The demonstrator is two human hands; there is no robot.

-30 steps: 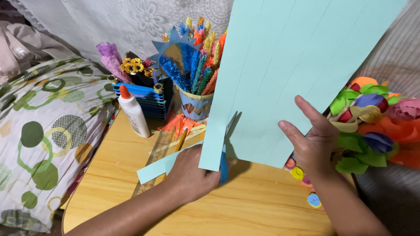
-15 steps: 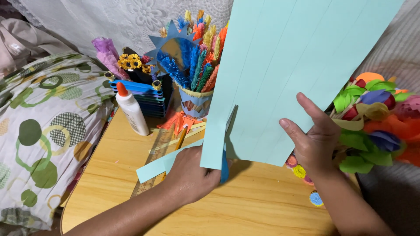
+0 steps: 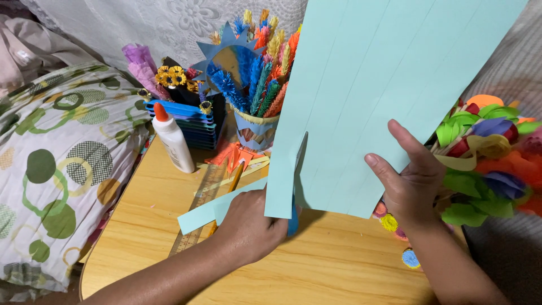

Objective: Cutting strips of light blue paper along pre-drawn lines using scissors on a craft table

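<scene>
The left hand [image 3: 248,229] is closed around blue-handled scissors [image 3: 293,212], whose blades run up into the near edge of the light blue paper sheet [image 3: 372,101]. The right hand [image 3: 409,181] pinches that edge to the right. The sheet's long axis rises away from both hands. A cut strip [image 3: 217,209] lies left on the desk [image 3: 333,265], beside a ruler [image 3: 200,209].
</scene>
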